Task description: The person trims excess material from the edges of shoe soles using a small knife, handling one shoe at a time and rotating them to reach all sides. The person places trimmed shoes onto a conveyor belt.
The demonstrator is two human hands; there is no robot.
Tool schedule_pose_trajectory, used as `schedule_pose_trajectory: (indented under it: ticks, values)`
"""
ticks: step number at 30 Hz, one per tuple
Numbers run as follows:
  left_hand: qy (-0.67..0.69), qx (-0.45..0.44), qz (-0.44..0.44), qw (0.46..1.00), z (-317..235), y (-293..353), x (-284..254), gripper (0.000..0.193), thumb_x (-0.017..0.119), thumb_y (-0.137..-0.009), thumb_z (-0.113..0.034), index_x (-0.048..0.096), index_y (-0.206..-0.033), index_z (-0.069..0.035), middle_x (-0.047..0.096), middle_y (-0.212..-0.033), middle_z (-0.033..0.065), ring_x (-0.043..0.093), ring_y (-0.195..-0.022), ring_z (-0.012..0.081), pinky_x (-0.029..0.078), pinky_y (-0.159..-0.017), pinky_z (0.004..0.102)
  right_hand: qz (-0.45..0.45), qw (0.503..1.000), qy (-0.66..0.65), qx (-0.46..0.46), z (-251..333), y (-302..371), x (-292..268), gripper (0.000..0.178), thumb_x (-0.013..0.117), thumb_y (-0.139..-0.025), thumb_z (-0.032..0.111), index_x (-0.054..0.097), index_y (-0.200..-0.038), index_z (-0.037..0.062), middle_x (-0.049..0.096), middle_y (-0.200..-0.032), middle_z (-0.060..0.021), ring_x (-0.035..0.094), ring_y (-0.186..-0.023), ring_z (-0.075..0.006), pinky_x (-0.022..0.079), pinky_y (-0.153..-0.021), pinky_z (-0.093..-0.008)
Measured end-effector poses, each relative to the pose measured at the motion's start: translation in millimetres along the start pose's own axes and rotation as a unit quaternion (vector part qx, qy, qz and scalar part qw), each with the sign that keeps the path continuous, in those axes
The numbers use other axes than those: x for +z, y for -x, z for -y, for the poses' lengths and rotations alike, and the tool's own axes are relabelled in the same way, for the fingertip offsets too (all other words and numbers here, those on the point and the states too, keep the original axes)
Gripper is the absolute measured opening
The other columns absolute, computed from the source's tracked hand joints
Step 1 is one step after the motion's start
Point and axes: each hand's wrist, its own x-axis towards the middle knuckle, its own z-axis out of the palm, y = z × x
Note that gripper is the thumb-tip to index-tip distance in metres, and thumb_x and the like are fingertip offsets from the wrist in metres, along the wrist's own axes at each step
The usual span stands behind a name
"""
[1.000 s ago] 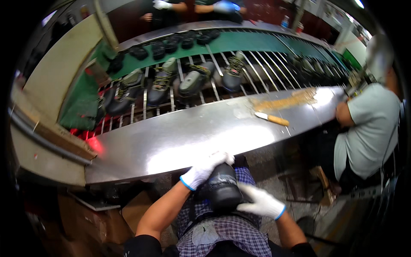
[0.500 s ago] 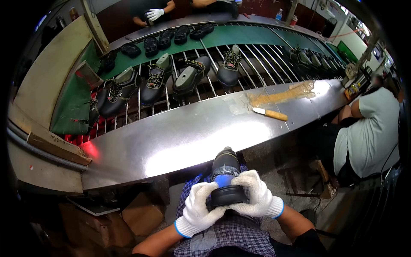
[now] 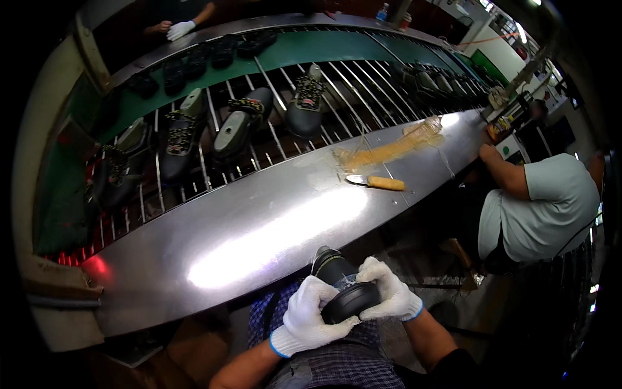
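Observation:
In my lap lies a black shoe (image 3: 332, 267), its far end pointing at the bench. A thick black rubber sole (image 3: 352, 303) sits against its near end, between my two hands. My left hand (image 3: 313, 314), in a white knit glove, is closed around the left side of the sole. On the other side my right hand (image 3: 387, 292), gloved the same way, grips the sole with thumb and fingers. The palms and part of the shoe behind the sole are hidden.
A metal bench (image 3: 162, 266) crosses in front of me, with a wooden-handled knife (image 3: 382, 183) on it. Beyond, several shoes (image 3: 241, 126) rest on a rod conveyor, and black soles (image 3: 223, 52) on a green belt. A person (image 3: 544, 201) sits at right; another stands across.
My view has turned, so bench and conveyor appear shifted left. The shoe and sole have tilted in my hands, and the blue patch beside the sole shows less. Both hands keep their grip.

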Motion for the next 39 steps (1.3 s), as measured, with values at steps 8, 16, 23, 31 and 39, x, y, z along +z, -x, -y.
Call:
schedule_pose_trajectory:
  ticks: [8, 16, 23, 31, 39]
  values:
    - [0.047, -0.098, 0.012, 0.994, -3.1, -7.6, 5.9, 0.058, 0.103, -0.068, -0.021, 0.055, -0.098, -0.006, 0.055, -0.089, 0.0023, 0.048, -0.072, 0.0099, 0.04, -0.062, 0.027, -0.045, 0.995, -0.062, 0.058, -1.4, -1.5, 4.3, 0.072, 0.102, -0.073, 0.025, 0.062, -0.132, 0.015, 0.054, -0.117, -0.0033, 0.052, -0.107, -0.0169, 0.043, -0.096, -0.0344]
    - [0.103, -0.184, 0.021, 0.977, 11.6, -8.0, 0.7, 0.093, 0.107, -0.063, -0.027, 0.047, -0.13, -0.005, 0.051, -0.113, 0.0051, 0.053, -0.082, 0.0088, 0.048, -0.072, 0.0249, -0.012, 0.987, 0.01, 0.158, 17.5, -5.6, -3.1, 0.093, 0.101, -0.074, 0.032, 0.049, -0.148, 0.01, 0.056, -0.127, -0.0089, 0.057, -0.111, -0.0215, 0.05, -0.099, -0.0381]
    - [0.075, -0.311, 0.162, 0.934, 9.5, -24.4, -46.0, 0.101, 0.101, -0.073, -0.03, 0.051, -0.157, -0.002, 0.06, -0.122, 0.0066, 0.054, -0.079, 0.0069, 0.051, -0.073, 0.0236, 0.06, 0.901, 0.206, 0.377, 42.2, -3.7, 8.1, 0.136, 0.088, -0.078, 0.063, 0.009, -0.174, 0.0065, 0.05, -0.159, -0.0327, 0.066, -0.133, -0.0467, 0.054, -0.113, -0.0449]
    - [-0.08, -0.079, 0.062, 0.992, 6.6, -42.8, -50.9, 0.043, 0.066, -0.099, -0.01, 0.064, -0.14, 0.004, 0.068, -0.132, 0.0154, 0.07, -0.119, 0.0236, 0.056, -0.105, 0.0362, -0.076, 0.918, -0.144, 0.362, -44.6, 56.2, 48.4, 0.074, 0.101, -0.078, 0.022, 0.068, -0.141, 0.0014, 0.071, -0.14, -0.0137, 0.07, -0.121, -0.0217, 0.055, -0.11, -0.0365]
    - [0.068, 0.017, -0.169, 0.983, -73.9, -78.0, -117.0, 0.052, 0.061, -0.111, -0.041, 0.062, -0.139, 0.003, 0.07, -0.125, 0.0115, 0.064, -0.114, 0.0174, 0.051, -0.105, 0.0313, 0.112, 0.97, -0.155, 0.152, 58.1, -138.8, 2.8, 0.078, 0.094, -0.082, 0.01, 0.058, -0.15, -0.0013, 0.074, -0.13, -0.0089, 0.068, -0.118, -0.0171, 0.054, -0.108, -0.0358]
